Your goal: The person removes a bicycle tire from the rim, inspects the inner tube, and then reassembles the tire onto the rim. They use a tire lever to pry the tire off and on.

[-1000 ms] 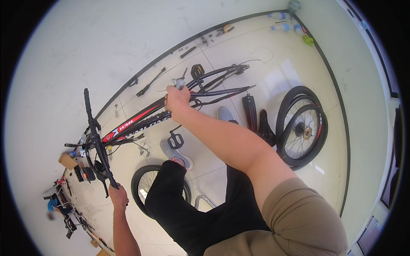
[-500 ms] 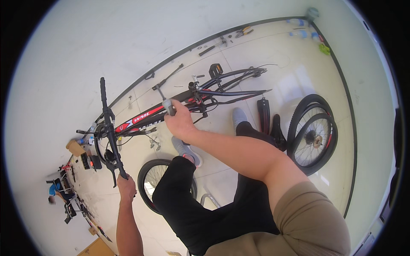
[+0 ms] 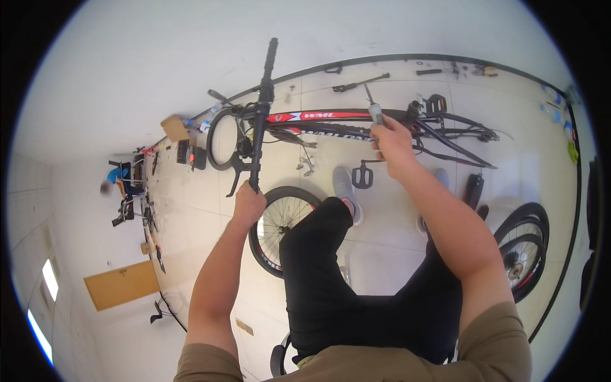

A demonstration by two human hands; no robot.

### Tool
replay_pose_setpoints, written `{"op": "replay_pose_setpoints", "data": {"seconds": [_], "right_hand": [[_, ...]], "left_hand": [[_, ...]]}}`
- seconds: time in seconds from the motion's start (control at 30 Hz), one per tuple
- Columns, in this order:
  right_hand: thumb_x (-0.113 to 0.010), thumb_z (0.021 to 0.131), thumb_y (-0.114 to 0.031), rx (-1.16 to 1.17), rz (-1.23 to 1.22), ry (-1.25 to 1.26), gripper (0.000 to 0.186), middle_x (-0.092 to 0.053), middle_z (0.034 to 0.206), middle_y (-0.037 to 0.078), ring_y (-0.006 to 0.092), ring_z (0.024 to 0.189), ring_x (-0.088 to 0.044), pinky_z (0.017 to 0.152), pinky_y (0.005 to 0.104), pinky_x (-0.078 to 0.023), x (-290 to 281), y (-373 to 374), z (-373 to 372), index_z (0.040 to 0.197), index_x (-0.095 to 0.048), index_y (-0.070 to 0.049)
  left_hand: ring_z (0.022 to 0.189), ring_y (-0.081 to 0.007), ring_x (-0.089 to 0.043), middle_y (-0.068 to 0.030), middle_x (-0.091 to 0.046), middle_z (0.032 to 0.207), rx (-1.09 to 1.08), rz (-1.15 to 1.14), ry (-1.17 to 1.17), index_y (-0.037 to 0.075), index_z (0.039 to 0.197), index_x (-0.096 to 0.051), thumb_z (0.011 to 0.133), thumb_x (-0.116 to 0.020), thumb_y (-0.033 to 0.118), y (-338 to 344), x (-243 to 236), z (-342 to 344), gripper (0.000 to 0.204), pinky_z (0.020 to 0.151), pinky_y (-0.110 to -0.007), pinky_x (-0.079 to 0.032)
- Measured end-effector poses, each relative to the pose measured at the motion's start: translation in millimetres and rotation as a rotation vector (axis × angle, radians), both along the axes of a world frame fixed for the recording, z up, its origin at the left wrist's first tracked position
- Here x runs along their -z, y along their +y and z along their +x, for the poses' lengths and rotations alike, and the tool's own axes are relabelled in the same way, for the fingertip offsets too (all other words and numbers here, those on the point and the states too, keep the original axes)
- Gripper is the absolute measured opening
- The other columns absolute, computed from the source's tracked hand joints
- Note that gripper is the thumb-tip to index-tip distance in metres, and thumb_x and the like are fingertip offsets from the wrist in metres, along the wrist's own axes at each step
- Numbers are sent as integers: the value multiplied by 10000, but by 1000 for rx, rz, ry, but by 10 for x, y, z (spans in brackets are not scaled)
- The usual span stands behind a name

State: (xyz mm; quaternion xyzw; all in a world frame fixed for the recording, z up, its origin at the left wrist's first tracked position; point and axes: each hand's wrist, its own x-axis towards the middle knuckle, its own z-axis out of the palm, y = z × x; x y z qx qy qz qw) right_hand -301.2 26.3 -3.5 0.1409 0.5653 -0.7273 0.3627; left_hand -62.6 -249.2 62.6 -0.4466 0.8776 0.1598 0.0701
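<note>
My left hand (image 3: 249, 205) is closed around the near end of a black bicycle handlebar (image 3: 261, 121). The handlebar belongs to a black and red bicycle frame (image 3: 331, 116) stretching off to the right, with no wheel fitted at its rear end. In my right hand (image 3: 394, 143) is a grey-handled screwdriver (image 3: 375, 113), its metal shaft pointing up and away above the frame. A black pedal (image 3: 362, 176) hangs below the frame near my feet. The fingertips of my left hand are partly hidden by the grip.
A loose wheel (image 3: 256, 240) lies by my left leg, and more wheels (image 3: 541, 235) are at the right. Along the wall lie a hand pump (image 3: 360, 83), a hammer (image 3: 439, 71) and pliers (image 3: 485, 71). A cardboard box (image 3: 174, 128) stands left; farther off, a person (image 3: 114, 178) sits.
My view has swung left, so the bicycle appears farther right and more level. The handlebar stays in my left hand and the screwdriver in my right, still over the frame.
</note>
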Motion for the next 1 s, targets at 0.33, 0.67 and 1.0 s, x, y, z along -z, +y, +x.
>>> {"op": "replay_pose_setpoints", "data": {"seconds": [0.33,0.67,1.0], "right_hand": [[-592,793,-68,-73,72,21,459,-584,881,55,124,674,-550,492,288,-386,47,24,96,1245,-598,9],[-579,784,-39,-48,-9,90,300,-528,684,18,96,546,-469,433,279,-341,296,-20,224,1077,-632,-5],[-639,812,-253,-357,85,172,363,-684,917,206,289,907,-646,825,401,-491,192,-112,698,972,-686,69]], "left_hand": [[995,-475,-651,-325,-659,1022,-3,-3,-21,-89,1087,-580,903,-564,98,-55,6,-5,263,862,-513,-517],[925,-492,-643,-339,-650,952,49,-61,11,-81,1033,-592,883,-510,56,-322,146,102,218,804,-529,-512],[405,-199,-524,-99,-541,655,-113,66,4,20,982,-509,964,-467,78,148,-193,-155,74,335,-346,-413]]}}
